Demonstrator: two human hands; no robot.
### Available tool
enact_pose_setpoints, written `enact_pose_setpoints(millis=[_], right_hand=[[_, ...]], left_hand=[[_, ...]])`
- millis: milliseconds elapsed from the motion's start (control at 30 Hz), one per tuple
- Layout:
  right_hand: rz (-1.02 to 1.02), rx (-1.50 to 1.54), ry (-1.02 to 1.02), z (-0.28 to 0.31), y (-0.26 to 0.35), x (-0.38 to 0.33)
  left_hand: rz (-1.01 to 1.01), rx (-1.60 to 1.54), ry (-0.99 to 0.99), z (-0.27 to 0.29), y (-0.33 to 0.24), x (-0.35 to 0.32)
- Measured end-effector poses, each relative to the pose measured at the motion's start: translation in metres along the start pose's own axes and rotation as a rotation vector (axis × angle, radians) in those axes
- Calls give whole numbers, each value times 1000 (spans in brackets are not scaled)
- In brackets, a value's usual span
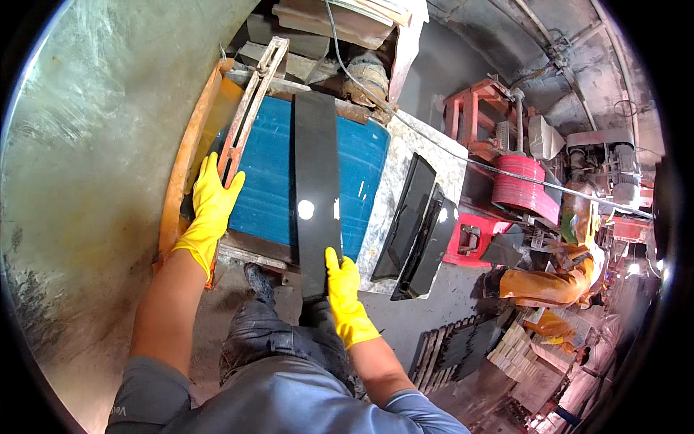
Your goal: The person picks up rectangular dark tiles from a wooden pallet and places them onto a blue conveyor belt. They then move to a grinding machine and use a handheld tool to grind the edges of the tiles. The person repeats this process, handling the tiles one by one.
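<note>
In the head view, a long black polished stone strip (316,192) lies lengthwise down the middle of the frame on a blue ribbed work surface (267,181), its far end up near the machine clutter at the top centre and its near end overhanging the bench edge toward the person's legs. The right hand (343,289), in a yellow rubber glove, is closed around that near end at lower centre, thumb on the glossy top face and fingers wrapped under the edge. The left hand (212,206), also in a yellow glove, rests left of centre with its fingers laid flat and together on a rusty red metal rail (249,108) that runs diagonally beside the blue surface; it presses rather than grips, as far as the picture shows. An orange curved frame (189,145) borders the bench on the left. To the right, two more dark slabs (413,220) lean against a speckled grey stone sheet (405,173), and a person in orange clothing (557,278) crouches at the right edge. Judging from this, the strip is being positioned along the rail; the next move seems to call for a steady slide, keeping the strip square to the rail.
</note>
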State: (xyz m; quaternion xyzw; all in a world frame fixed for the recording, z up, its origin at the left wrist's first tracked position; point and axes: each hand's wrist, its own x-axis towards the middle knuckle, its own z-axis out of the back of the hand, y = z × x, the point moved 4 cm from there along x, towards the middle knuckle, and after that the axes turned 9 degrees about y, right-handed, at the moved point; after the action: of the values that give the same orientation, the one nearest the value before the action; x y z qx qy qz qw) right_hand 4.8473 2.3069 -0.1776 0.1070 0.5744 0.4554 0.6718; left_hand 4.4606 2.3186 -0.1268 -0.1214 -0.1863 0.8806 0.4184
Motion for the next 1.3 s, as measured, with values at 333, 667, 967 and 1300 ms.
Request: enact_pose_setpoints(millis=[333,667,967,1300], right_hand=[[-86,-705,386,-42,19,32],[-322,-622,955,-41,107,73],[1069,-51,566,-17,539,179],[867,621,954,-72,713,288]], left_hand=[[196,-243,74,-4,-26,39],[216,-102,48,-5,-19,45],[240,-71,36,-9,-13,43],[212,-127,31,1,-22,45]])
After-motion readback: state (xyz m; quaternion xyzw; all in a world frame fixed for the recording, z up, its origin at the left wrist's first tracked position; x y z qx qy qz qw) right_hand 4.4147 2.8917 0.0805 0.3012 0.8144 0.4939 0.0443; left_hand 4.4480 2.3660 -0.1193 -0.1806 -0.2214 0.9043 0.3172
